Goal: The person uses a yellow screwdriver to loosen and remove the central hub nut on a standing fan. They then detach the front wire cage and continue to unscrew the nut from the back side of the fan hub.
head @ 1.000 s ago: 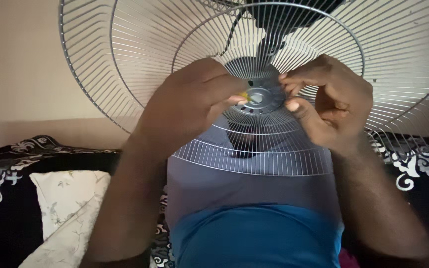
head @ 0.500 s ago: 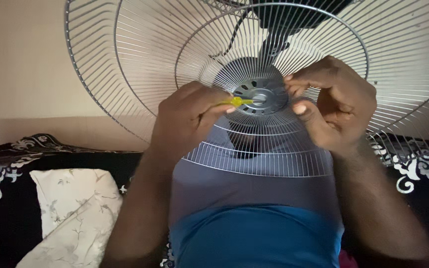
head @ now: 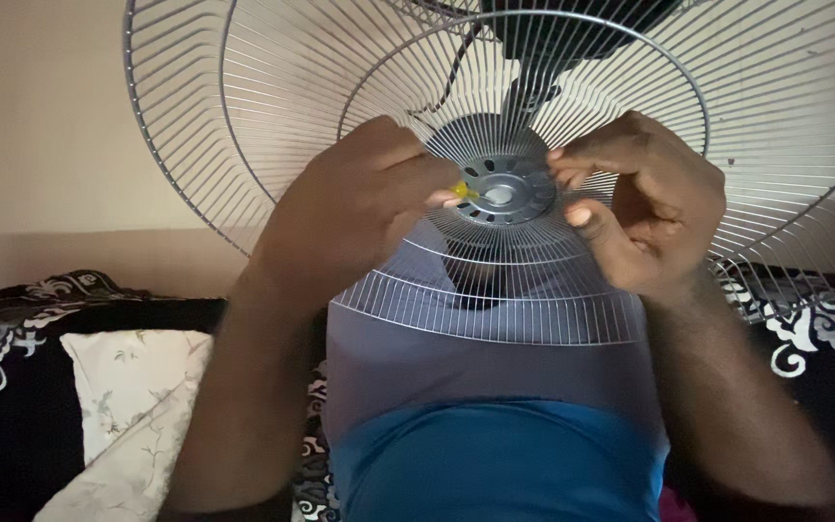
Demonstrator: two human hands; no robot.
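Observation:
A large round wire fan grille fills the upper view, with a grey metal hub plate at its centre. My left hand is closed on a small tool with a yellow tip, and that tip touches the left edge of the hub plate. My right hand pinches the right edge of the hub plate and the wires around it. Behind the grille a dark fan motor housing shows at the top. A grey and blue cloth-covered shape sits below the grille between my forearms.
A white floral pillow lies at the lower left on dark fabric with a white pattern. The same patterned dark fabric shows at the right. A plain beige wall stands behind.
My left hand has shifted a little left and down, exposing the yellow-tipped tool at the hub. The right hand has stayed on the hub's right edge.

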